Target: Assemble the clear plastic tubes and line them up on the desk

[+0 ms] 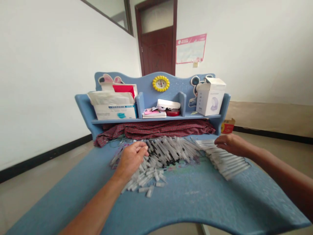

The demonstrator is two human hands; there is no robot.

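My left hand [134, 157] is closed, thumb against the bent fingers, at the left side of a heap of clear plastic pen barrels [168, 148], some with black ends. Whatever sits between those fingertips is too small to make out. Short clear caps [146, 178] lie scattered just below this hand. My right hand [231, 144] hovers over the far end of a neat row of assembled-looking clear pens [226, 160], laid side by side. Its fingers are loosely bent and apart from the thumb, with nothing visible in them.
A blue desk [190, 202] with a curved front edge carries everything. Behind the heap lies a folded red checked cloth [156, 129]. The raised shelf [114, 121] holds a mask box [114, 111], booklets [154, 114], a red round tin [173, 112] and a white carton [210, 98].
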